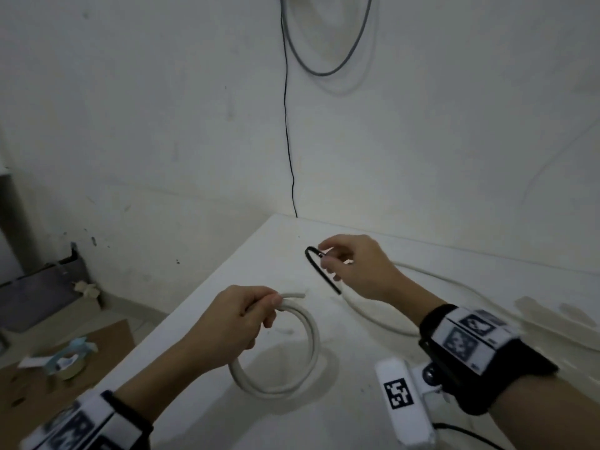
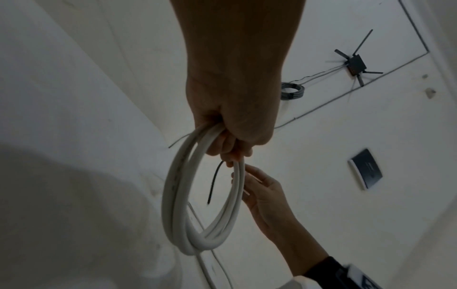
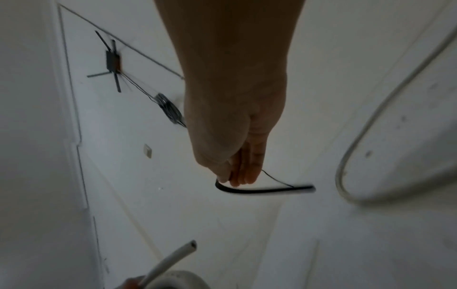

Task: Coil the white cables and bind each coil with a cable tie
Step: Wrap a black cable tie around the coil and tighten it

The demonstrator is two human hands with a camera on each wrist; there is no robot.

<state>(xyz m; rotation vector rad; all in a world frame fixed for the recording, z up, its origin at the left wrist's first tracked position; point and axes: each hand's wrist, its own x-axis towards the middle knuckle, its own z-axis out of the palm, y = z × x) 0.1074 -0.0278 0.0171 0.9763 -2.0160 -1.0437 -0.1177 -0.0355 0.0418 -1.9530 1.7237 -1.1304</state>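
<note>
My left hand (image 1: 242, 315) grips a coiled white cable (image 1: 305, 362) at its top, holding the coil upright over the white table (image 1: 324, 427); a cut end (image 1: 293, 295) sticks out past the fingers. The left wrist view shows the coil (image 2: 178, 205) hanging from my fist (image 2: 230, 140) in several turns. My right hand (image 1: 349, 264) is above and to the right of the coil, pinching a bent black cable tie (image 1: 321, 271) near its head. In the right wrist view the black cable tie (image 3: 262, 190) curves out below my right fingertips (image 3: 237, 180).
A second loose white cable (image 1: 367, 315) lies on the table behind my right hand. To the left, a tape roll (image 1: 66, 362) rests on brown cardboard (image 1: 107, 339). A thin black wire (image 1: 287, 125) and a grey cable loop (image 1: 328, 71) hang on the wall.
</note>
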